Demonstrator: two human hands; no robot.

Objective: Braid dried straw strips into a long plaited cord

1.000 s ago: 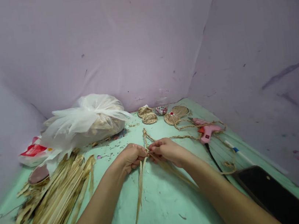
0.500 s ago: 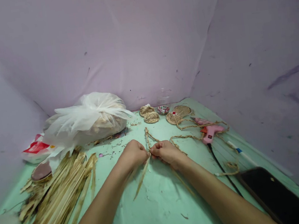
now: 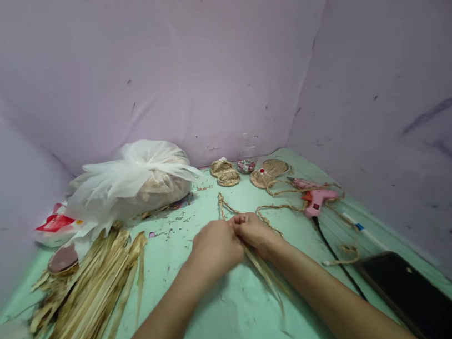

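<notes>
While both hands were a little apart half a second ago, in the head view the left hand has now swung across to meet the right hand. With it, the loose strip that slanted down on the left has gone from there, and the strips now trail together below the right hand; for the twisting, this looks like one strand being carried over another. The right thumb and forefinger are pinched together, apparently on the working end of the cord. The left hand shows only its back, so I cannot tell whether its fingers grip a strand. The finished, twisted part of the cord lies on the green table just beyond the fingertips, with a bend at its far end, while the untwisted strips come out on the near side, between the hands.
</notes>
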